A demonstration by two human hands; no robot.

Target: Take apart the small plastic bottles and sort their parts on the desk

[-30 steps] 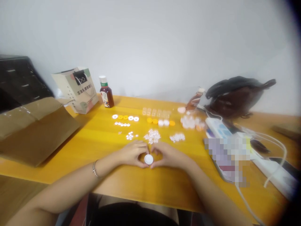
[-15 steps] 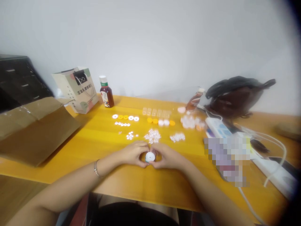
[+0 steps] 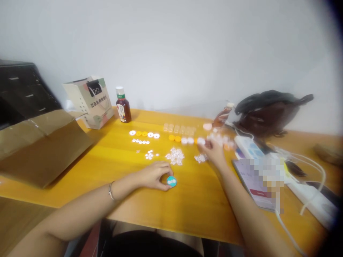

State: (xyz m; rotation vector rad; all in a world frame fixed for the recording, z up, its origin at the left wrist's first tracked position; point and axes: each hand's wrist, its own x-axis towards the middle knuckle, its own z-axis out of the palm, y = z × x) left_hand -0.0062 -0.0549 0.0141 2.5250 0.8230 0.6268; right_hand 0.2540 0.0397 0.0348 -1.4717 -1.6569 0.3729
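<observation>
My left hand point(image 3: 155, 175) is above the near middle of the table, thumb and fingers pinching a small round teal piece point(image 3: 172, 181) with white parts inside it. My right hand point(image 3: 214, 152) reaches to the right, its fingertips closed on a white round cap point(image 3: 200, 141) at the right end of a row of orange and white caps point(image 3: 178, 139). Just left of that wrist lies a pile of small clear pieces point(image 3: 200, 158), partly covered by the hand. A heap of white, star-like pieces point(image 3: 175, 156) sits in front of my left hand.
White and yellow rings point(image 3: 144, 134) form another row, with small white pieces point(image 3: 140, 142) below. Clear blocks point(image 3: 179, 129) line the back. A dark-red bottle point(image 3: 123, 107), paper bag point(image 3: 98, 103) and cardboard box point(image 3: 45, 146) stand left; a phone point(image 3: 249, 182), power strip point(image 3: 312, 200) and cables lie right.
My right hand has left the piece held with my left and moved forward and right to the row of caps. The white top is off the piece, showing its teal inside.
</observation>
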